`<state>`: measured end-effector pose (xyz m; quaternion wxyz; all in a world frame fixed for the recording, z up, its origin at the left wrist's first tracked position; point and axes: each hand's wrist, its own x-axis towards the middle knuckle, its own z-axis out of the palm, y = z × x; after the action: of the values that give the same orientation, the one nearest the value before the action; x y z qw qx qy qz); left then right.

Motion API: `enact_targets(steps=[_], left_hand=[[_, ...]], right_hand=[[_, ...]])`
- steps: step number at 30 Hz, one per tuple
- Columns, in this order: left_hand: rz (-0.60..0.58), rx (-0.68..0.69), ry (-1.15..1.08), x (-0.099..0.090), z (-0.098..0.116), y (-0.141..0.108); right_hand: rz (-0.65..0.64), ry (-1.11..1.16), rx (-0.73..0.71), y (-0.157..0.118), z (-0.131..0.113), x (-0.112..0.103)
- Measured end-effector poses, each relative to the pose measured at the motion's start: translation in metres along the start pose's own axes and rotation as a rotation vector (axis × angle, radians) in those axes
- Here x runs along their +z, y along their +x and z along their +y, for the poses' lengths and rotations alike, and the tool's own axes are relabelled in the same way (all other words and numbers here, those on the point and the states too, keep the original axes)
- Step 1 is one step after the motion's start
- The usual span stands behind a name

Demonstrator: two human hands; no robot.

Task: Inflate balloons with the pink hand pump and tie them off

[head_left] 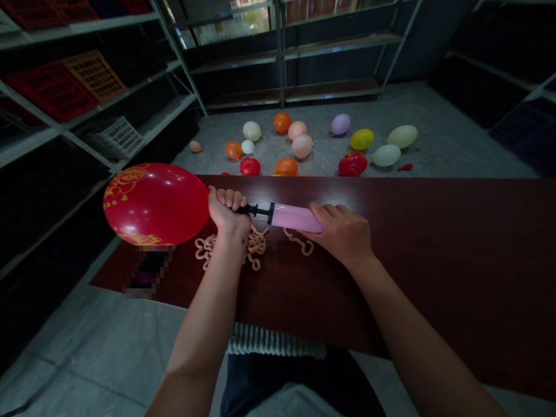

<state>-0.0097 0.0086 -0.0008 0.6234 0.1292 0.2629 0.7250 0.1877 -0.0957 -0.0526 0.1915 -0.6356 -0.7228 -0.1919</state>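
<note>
A round red latex balloon (155,204), printed with gold scrollwork, swells out beyond the far-left corner of a long, dark red wooden table (438,226). Its taut, thin skin looks light, soft and easily burst, so it will drift and bounce at the slightest push and could pop against a sharp edge. The safest place to hold it is the narrow neck, not the smooth, slippery body. Behind the table, metal shelving (130,95) carries red and orange plastic crates, and loose inflated balloons (299,145) in orange, cream, yellow, red and lilac lie across the grey floor. Near the table's left end, a pixelated patch hides an object, so I cannot tell what it is. Along the table's middle, close to the far edge, lies a tangle of uninflated tan twisting balloons (254,249), just below the hands. The left hand (228,211) is clenched around the balloon's neck, pinching it onto the black nozzle of a pink plastic hand pump (292,217). The right hand (339,231) grasps the pump's pink barrel from the far end, fingers lying over its top. The pump lies level, just above the table's surface.
</note>
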Motion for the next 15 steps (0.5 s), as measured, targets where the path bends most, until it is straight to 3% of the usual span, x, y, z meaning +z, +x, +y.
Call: enact_targets(steps=[12,15], left_hand=[[0.133,0.095,-0.035,-0.019,0.034,0.028],[0.112,0.134,-0.064,-0.024,0.04,0.033]], right_hand=[[0.049,-0.202,-0.002,-0.002,0.024,0.004],[0.046,-0.21,-0.006,-0.004,0.028,0.005]])
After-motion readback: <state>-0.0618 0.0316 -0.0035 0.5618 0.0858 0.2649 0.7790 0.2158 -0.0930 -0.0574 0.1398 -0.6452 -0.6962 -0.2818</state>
